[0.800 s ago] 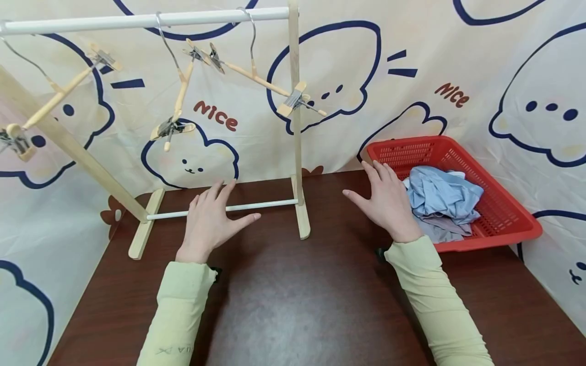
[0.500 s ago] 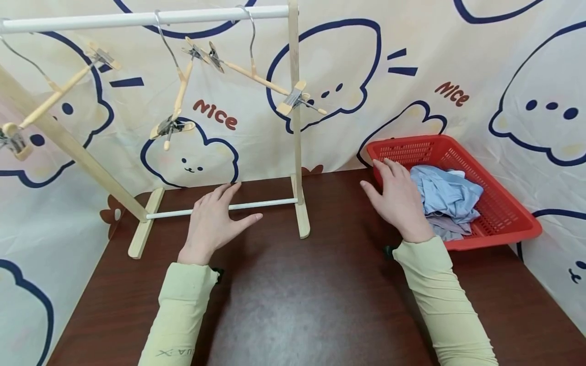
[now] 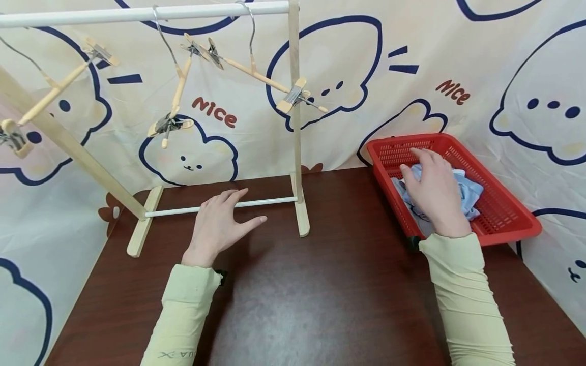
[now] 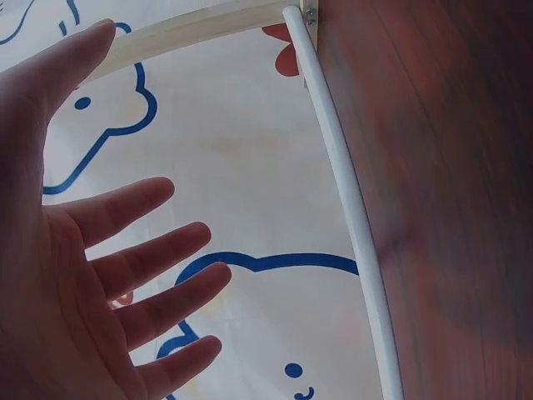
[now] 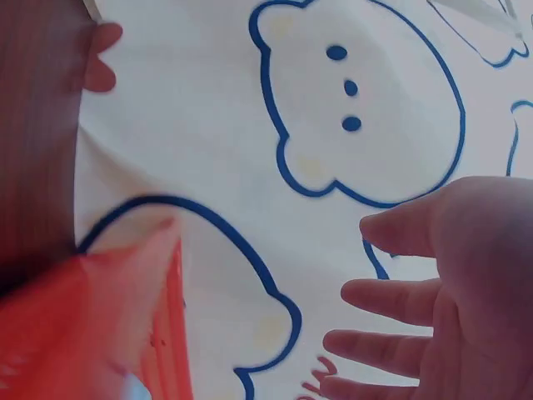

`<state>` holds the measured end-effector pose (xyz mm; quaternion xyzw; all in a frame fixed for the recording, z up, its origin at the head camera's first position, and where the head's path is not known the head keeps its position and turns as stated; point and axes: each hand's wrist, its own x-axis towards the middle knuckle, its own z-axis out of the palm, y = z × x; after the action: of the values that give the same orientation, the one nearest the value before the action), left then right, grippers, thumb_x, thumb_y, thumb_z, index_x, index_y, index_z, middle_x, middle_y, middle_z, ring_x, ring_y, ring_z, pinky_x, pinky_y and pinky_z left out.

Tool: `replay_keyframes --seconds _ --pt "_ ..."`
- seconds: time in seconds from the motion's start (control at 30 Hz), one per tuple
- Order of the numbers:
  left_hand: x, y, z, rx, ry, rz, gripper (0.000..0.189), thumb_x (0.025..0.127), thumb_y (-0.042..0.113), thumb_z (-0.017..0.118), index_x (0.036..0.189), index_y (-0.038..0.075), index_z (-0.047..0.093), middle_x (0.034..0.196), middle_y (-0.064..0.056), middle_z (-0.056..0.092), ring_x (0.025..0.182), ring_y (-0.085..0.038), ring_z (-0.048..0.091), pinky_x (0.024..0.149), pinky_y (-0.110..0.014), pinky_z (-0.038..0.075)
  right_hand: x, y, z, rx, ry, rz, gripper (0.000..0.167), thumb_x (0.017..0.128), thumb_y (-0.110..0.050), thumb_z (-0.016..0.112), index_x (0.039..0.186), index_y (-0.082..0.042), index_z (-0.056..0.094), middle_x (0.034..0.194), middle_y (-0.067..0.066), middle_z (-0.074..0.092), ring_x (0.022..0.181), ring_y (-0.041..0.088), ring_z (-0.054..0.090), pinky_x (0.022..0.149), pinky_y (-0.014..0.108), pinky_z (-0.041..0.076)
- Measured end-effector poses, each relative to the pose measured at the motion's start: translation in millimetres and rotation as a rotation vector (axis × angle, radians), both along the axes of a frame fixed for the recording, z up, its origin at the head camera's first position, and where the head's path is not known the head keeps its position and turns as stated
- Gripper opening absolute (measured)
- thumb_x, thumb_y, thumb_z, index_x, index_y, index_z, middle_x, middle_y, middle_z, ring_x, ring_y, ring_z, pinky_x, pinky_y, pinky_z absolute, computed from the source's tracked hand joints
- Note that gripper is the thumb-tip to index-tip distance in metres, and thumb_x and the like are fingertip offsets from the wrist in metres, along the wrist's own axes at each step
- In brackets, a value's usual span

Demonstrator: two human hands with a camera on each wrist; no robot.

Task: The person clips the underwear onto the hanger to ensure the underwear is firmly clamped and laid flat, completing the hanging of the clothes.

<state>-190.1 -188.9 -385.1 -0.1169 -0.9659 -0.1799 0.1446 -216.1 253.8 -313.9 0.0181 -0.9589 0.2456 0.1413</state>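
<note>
My right hand hovers over the red plastic basket, its fingers spread and nothing held. Below it, partly covered by the hand, lies a heap of clothes in light blue, grey and white. My left hand is held above the table in front of the rack's lower white bar, thumb out and fingers extended. In the left wrist view the palm and fingers show nothing in them. The right wrist view catches the basket's corner and the relaxed fingers.
A wooden rack with a white top rail stands at the back left. From it hang three hangers with clips, one of them the middle hanger. The brown table meets a cartoon-printed curtain.
My right hand has moved right, from beside the basket's left edge to over the clothes. My left hand has shifted slightly right, still holding nothing.
</note>
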Motion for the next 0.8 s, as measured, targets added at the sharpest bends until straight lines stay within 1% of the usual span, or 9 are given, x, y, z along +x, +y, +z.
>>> replay_keyframes --seconds 0.17,0.4,0.53,0.67,0.8 --pt "0.8 1.8 -0.5 0.013 -0.007 -0.010 0.093 0.080 0.081 0.063 0.143 0.013 0.058 0.137 -0.016 0.059 0.124 -0.041 0.054 0.105 -0.059 0.036 -1.1 17 7.4 0.021 -0.009 -0.048 0.066 0.104 -0.039 0.049 0.157 -0.002 0.035 0.157 0.028 0.033 0.142 0.049 0.029 0.112 0.067 0.022" --pt "-0.2 6.2 -4.5 -0.016 -0.049 -0.025 0.093 0.081 0.081 0.061 0.144 0.012 0.058 0.137 -0.016 0.059 0.121 -0.041 0.056 0.104 -0.056 0.038 0.0 36 14.0 0.053 -0.078 -0.089 0.070 0.103 -0.042 0.049 0.158 -0.003 0.030 0.157 0.030 0.030 0.140 0.052 0.027 0.103 0.075 0.027" --pt "0.4 9.8 -6.6 -0.026 -0.076 -0.040 0.091 0.081 0.079 0.062 0.142 0.011 0.059 0.136 -0.014 0.061 0.120 -0.039 0.058 0.102 -0.054 0.041 -1.1 46 14.8 0.070 -0.106 -0.094 0.072 0.104 -0.042 0.050 0.159 -0.001 0.028 0.154 0.033 0.031 0.137 0.054 0.029 0.101 0.076 0.029" --pt "1.4 13.2 -7.5 -0.023 -0.097 -0.055 0.088 0.082 0.078 0.062 0.139 0.011 0.062 0.135 -0.014 0.062 0.119 -0.038 0.059 0.099 -0.054 0.043 -2.6 58 14.0 0.078 -0.139 -0.091 0.072 0.104 -0.042 0.049 0.158 0.001 0.028 0.151 0.035 0.033 0.134 0.056 0.031 0.098 0.077 0.030" --pt "3.0 15.1 -9.1 -0.019 -0.134 -0.068 0.085 0.083 0.076 0.063 0.137 0.011 0.064 0.135 -0.014 0.061 0.119 -0.037 0.060 0.098 -0.055 0.045 -6.3 72 12.9 0.066 -0.200 -0.078 0.074 0.104 -0.043 0.048 0.157 0.004 0.027 0.150 0.038 0.033 0.131 0.058 0.032 0.096 0.078 0.033"
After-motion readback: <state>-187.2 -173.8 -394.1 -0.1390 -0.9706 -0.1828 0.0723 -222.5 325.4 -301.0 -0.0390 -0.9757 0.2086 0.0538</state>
